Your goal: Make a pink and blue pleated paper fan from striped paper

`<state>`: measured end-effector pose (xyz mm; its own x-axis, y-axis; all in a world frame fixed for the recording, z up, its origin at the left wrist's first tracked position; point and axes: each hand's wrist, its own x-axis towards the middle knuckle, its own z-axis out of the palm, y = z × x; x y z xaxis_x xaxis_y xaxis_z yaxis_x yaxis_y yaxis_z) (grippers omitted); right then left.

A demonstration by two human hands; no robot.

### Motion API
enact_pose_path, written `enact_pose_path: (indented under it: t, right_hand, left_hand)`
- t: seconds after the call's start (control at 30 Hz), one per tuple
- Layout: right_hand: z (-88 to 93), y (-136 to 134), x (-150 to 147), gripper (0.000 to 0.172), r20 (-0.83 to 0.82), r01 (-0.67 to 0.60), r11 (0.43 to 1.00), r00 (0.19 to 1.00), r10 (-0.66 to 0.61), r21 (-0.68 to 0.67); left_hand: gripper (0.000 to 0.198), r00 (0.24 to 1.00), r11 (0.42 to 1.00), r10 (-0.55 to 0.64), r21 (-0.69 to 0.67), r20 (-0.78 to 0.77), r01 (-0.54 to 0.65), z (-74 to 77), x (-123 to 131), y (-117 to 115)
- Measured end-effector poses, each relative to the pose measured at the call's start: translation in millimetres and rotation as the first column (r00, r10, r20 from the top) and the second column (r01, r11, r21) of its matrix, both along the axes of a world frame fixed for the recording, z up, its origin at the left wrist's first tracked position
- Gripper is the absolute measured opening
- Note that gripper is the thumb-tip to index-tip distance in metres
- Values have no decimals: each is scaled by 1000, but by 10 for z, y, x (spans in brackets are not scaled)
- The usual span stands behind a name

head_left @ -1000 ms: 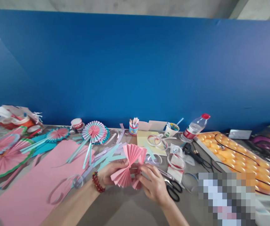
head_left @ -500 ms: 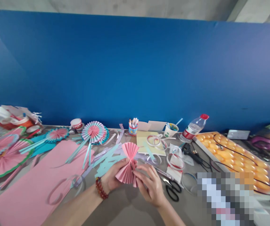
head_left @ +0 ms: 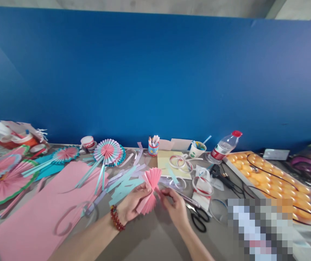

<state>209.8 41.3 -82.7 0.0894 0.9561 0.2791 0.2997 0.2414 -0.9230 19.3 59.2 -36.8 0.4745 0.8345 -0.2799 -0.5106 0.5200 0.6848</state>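
Observation:
A pink pleated paper fan (head_left: pixel 152 177), pinched in at its middle like a bow tie, is held up above the grey table (head_left: pixel 150 243). My left hand (head_left: pixel 132 203), with a red bead bracelet at the wrist, is closed on its left side near the waist. From the right, my right hand (head_left: pixel 175 206) pinches a pink edge of the same fan close to the middle. The exact spot under the right fingertips is hidden. Scissors (head_left: pixel 198 219) with black handles lie right of this hand. Light blue paper strips (head_left: pixel 121 192) lie behind my left hand.
Pink paper sheets (head_left: pixel 33 217) and finished paper rosettes (head_left: pixel 108 150) spread to the left. At the back stand a pen cup (head_left: pixel 153 149), a paper cup (head_left: pixel 197 149) and a water bottle (head_left: pixel 224 146). Tape rolls (head_left: pixel 202 185), a black glue gun (head_left: pixel 222 177) and an orange bumpy tray (head_left: pixel 269 177) lie right.
The fan has turned between my hands and now shows its pleats more edge-on. My right fingers have moved from spread against the fan to a pinch slightly further right and up.

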Motion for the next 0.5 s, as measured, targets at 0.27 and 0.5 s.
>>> enact_pose_path:
  t: [0.27,0.5]
  right_hand:
    - [36,-37,-7,17,-5,81,997,997,-81,18]
    - [118,-139,-111,8,294,-5,991,955,-34,131]
  left_hand:
    - [25,989,990,85,-120,125,-70,-85,125,-91]
    - [30,986,987,156,25,62,-158,-94,202,-122]
